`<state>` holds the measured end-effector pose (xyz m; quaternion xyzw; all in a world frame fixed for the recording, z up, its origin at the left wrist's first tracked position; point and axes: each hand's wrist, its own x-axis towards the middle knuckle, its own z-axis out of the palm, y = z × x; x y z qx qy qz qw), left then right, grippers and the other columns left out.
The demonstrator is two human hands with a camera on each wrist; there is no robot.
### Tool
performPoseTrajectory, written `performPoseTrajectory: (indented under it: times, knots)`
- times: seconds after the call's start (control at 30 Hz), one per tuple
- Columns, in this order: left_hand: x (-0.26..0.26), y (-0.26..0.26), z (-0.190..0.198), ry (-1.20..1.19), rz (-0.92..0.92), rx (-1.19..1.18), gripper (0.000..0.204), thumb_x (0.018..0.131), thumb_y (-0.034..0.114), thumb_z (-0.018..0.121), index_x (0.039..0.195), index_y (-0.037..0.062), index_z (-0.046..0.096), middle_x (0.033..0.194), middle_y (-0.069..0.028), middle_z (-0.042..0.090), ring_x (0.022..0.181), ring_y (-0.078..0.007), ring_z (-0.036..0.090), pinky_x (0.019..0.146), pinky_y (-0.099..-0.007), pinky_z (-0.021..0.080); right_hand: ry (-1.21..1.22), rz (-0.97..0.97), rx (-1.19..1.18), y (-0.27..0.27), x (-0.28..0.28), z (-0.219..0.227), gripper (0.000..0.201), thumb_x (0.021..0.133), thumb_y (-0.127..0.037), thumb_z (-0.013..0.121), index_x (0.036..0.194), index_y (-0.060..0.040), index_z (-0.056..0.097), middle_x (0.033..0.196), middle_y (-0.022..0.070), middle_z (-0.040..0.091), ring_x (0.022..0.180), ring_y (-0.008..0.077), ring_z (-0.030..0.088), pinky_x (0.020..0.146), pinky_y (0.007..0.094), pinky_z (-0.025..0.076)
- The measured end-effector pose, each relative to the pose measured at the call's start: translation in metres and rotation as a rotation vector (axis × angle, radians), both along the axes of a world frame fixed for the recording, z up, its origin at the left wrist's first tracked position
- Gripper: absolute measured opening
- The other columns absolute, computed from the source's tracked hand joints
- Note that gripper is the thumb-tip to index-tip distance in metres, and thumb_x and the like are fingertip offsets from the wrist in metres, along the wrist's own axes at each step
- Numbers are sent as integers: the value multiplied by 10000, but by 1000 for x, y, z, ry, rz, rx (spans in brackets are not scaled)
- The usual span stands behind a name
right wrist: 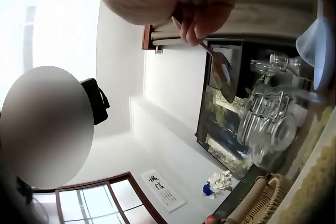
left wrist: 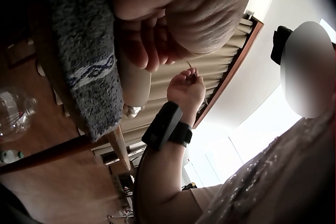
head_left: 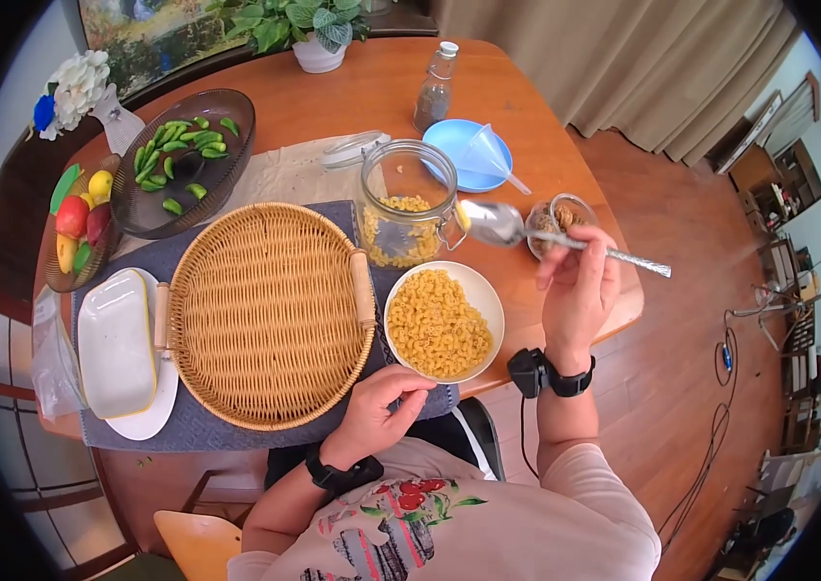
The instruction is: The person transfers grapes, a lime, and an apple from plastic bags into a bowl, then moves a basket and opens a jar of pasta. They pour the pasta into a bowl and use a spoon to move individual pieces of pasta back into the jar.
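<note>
My right hand pinches the handle of a metal spoon, its head beside the glass jar's clasp. The spoon also hangs from the fingers in the right wrist view. Some elbow macaroni lies inside the clip-top glass jar, whose lid is swung back. In front of it, a white bowl is filled with elbow macaroni. My left hand holds the bowl at its near rim, fingers curled against its side; the bowl's wall shows beyond them in the left wrist view.
A round wicker tray stands left of the bowl, beside white dishes. Behind are a dark oval dish of green peppers, a blue plate with a funnel, and a bottle. Walnuts fill a small bowl.
</note>
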<state>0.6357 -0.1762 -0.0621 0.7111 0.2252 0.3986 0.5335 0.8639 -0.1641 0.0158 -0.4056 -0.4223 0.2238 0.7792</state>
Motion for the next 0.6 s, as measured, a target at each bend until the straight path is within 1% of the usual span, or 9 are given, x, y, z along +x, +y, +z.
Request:
performPoseTrajectory:
  times: [0.07, 0.1, 0.2, 0.27, 0.33, 0.37, 0.47, 0.53, 0.6]
  knots:
    - [0, 0, 0, -14, 9, 23, 130, 798, -31, 549, 915, -6, 601, 783, -80, 582, 633, -115, 558, 569, -220, 446, -137, -23, -46, 10, -12, 12, 272, 947, -222, 394, 1046, -3, 519, 793, 83, 594, 601, 99, 544, 496, 205, 426]
    - [-1, -1, 0, 1, 7, 0, 129, 796, -28, 559, 914, -1, 603, 790, -83, 587, 653, -130, 565, 586, -228, 455, -216, 26, -34, 13, -13, 11, 271, 944, -191, 401, 1092, 5, 514, 876, 96, 604, 634, 91, 556, 510, 199, 432]
    - [-1, 0, 0, 13, 7, -12, 130, 793, -27, 568, 913, 5, 605, 794, -84, 593, 669, -144, 572, 602, -235, 463, -346, 21, -51, 13, -25, 10, 261, 942, -179, 405, 1082, 11, 518, 895, 103, 603, 632, 87, 554, 515, 196, 434]
    - [-1, 0, 0, 10, 9, -8, 132, 792, -28, 568, 913, 6, 606, 791, -82, 593, 667, -144, 571, 600, -235, 462, -361, 8, -43, 8, -24, 2, 256, 943, -163, 395, 1087, 13, 512, 898, 110, 601, 629, 88, 554, 519, 198, 435]
    - [-1, 1, 2, 7, -3, -3, 132, 792, -26, 568, 915, 6, 605, 795, -83, 594, 667, -146, 570, 603, -235, 462, -264, -39, -12, -3, -20, -5, 265, 946, -170, 381, 1096, 12, 505, 892, 117, 598, 625, 98, 554, 521, 210, 436]
    - [-2, 0, 2, 7, -8, -8, 132, 792, -26, 568, 915, 6, 605, 795, -83, 594, 667, -146, 570, 603, -235, 462, -217, -91, -12, -10, -18, -7, 273, 949, -193, 374, 1066, 16, 505, 840, 114, 588, 608, 112, 549, 520, 222, 436]
    - [-1, 0, 0, -7, -9, -11, 130, 791, -23, 571, 914, 5, 603, 797, -87, 596, 668, -148, 571, 605, -235, 462, -173, -81, 27, -27, -4, -20, 283, 950, -222, 377, 1023, 19, 507, 779, 101, 567, 594, 123, 543, 516, 227, 434]
    - [0, 0, -1, -25, 2, 14, 128, 784, -41, 562, 898, -3, 607, 780, -84, 589, 624, -117, 562, 564, -221, 449, -168, -101, -19, -35, -2, -27, 288, 951, -236, 376, 986, 18, 509, 734, 89, 541, 588, 123, 532, 519, 220, 427]
    - [0, 1, -1, -26, 4, 20, 128, 782, -41, 564, 896, -2, 607, 778, -83, 590, 626, -119, 563, 564, -221, 450, -305, -181, -211, -41, 0, -37, 312, 953, -265, 371, 937, 15, 509, 637, 75, 516, 539, 130, 506, 490, 224, 408]
